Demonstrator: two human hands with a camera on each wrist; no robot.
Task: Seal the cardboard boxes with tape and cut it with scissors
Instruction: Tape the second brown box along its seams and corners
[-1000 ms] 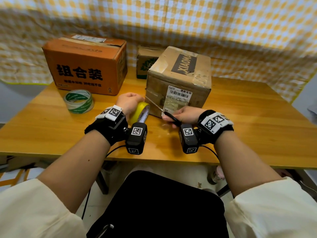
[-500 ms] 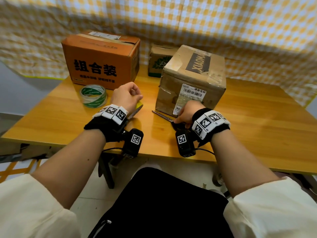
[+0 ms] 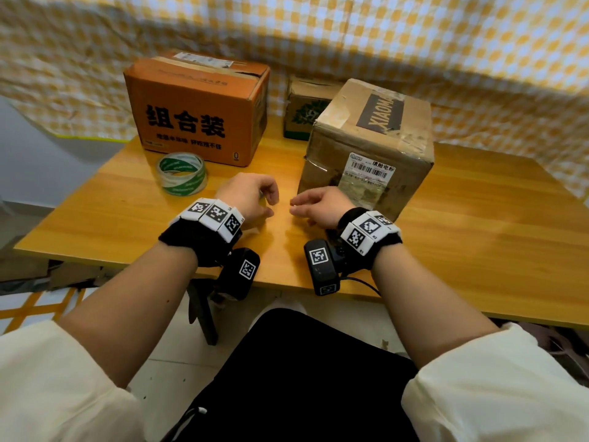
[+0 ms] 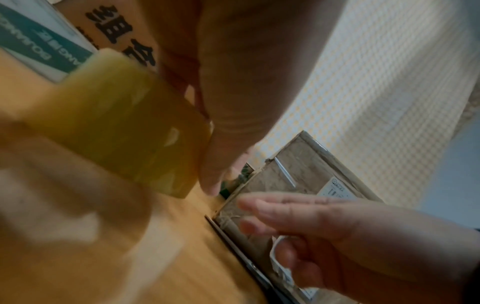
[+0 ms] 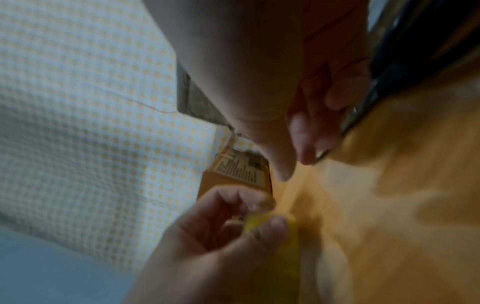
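**Hands at table edge, yellow tape in left, scissors under right**

Far left on the wooden table (image 3: 478, 234): green-and-white tape roll (image 3: 181, 173), lying flat, just in front of the orange cardboard box (image 3: 194, 113) with black Chinese print; that box's top flaps carry tape and a label. Next right, the left hand (image 3: 248, 196), fingers curled round a yellow tape roll (image 4: 124, 127); the roll is mostly hidden from the head view, clear but blurred in the left wrist view. Close beside it, not touching, the right hand (image 3: 322, 207), fingers loosely bent, reaching toward the left. Scissors (image 4: 233, 246) lie on the table under the right hand, along the base of the brown box; whether the fingers grip them cannot be told, views too blurred. Right of centre: brown cardboard box (image 3: 369, 138) marked XIAOMI, shipping label on its front, crumpled clear tape across top. Behind, between the two big boxes, a small box with green leaf print (image 3: 302, 113). Yellow-checked cloth (image 3: 414, 36) hangs behind the table.
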